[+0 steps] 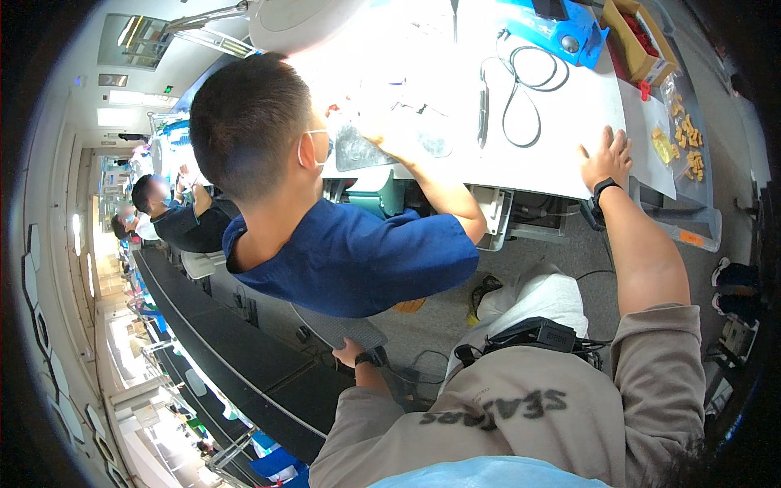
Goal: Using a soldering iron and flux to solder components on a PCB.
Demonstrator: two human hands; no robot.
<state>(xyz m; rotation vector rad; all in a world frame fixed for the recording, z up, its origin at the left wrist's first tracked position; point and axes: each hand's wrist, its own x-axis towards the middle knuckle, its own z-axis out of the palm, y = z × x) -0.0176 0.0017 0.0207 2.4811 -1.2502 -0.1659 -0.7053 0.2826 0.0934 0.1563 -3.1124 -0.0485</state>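
Observation:
My right hand (608, 159) lies with its fingers spread on the right front corner of the white table (569, 106), holding nothing. A dark band circles that wrist. Low and to the left, my left hand (350, 351) grips the edge of a grey chair backrest (338, 325) behind a seated co-worker in a blue shirt (366, 264); some of its fingers are hidden. The co-worker's hand (376, 138) is over a dark mat (358, 150) on the brightly lit table.
A black cable (521, 98) and a dark pen-shaped tool (483, 118) lie on the table. Farther back are a blue device (561, 32) and a cardboard box (643, 41). At right, a grey tray (708, 195) holds bagged yellowish parts (690, 138). A black conveyor (236, 342) runs at left.

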